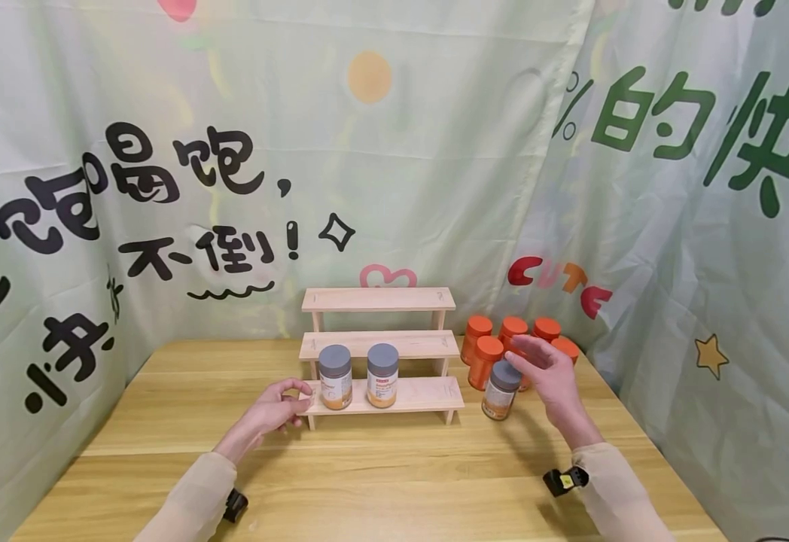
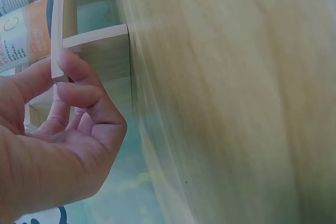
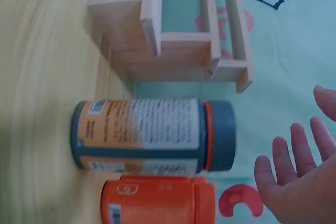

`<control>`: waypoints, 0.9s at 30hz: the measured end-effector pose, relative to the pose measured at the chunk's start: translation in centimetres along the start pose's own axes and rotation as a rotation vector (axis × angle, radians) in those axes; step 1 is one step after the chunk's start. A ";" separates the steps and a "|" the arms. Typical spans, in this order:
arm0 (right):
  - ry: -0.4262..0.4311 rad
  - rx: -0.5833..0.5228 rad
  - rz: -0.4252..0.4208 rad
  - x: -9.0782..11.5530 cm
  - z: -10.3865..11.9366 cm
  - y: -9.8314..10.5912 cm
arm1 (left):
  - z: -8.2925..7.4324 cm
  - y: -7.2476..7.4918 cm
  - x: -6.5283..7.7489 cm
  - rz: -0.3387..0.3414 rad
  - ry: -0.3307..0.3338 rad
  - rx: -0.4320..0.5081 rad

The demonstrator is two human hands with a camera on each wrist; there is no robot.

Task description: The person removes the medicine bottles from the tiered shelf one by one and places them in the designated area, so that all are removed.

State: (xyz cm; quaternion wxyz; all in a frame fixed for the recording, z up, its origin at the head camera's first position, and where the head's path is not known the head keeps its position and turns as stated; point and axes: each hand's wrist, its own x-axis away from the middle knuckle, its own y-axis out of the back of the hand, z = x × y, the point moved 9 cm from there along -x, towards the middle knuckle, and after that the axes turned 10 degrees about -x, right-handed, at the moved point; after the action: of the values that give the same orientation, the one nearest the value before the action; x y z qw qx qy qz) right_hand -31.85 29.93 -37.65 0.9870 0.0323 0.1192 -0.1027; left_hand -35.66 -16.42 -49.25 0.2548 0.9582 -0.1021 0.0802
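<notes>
A pale wooden three-step display rack (image 1: pixel 379 344) stands on the table. My left hand (image 1: pixel 274 406) pinches the left end of its lowest board (image 2: pixel 59 30) between thumb and fingers. On that bottom step stand two grey-lidded supplement jars, a left jar (image 1: pixel 336 378) and a right jar (image 1: pixel 382 376), both upright. A third grey-lidded jar (image 1: pixel 499 391) is upright on the table, right of the rack. My right hand (image 1: pixel 549 376) is beside and above its lid, fingers extended; in the right wrist view the hand (image 3: pixel 299 174) is apart from that jar (image 3: pixel 142 135) and holds nothing.
Several orange bottles (image 1: pixel 485 363) cluster behind the third jar, right of the rack; one orange bottle (image 3: pixel 157 200) lies close beside it in the right wrist view. A printed cloth (image 1: pixel 428 188) hangs behind and along both sides of the wooden table (image 1: pixel 381 474).
</notes>
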 end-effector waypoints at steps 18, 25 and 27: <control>-0.069 -0.146 0.234 1.4 -1.8 -6.5 | -0.1 0.0 0.1 0.007 0.008 0.006; -0.159 -0.229 0.323 2.2 -3.8 -10.2 | -0.2 -0.1 0.1 0.023 0.003 0.009; -0.170 -0.248 0.340 2.4 -4.1 -11.1 | -0.2 0.0 0.1 0.019 0.000 0.008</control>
State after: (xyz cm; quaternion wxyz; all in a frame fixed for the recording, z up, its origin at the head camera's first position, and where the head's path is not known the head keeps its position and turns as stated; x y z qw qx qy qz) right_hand -32.82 18.98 -42.61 0.9931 -0.0783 0.0401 0.0780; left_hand -35.62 -16.31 -49.08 0.2501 0.9583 -0.1108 0.0832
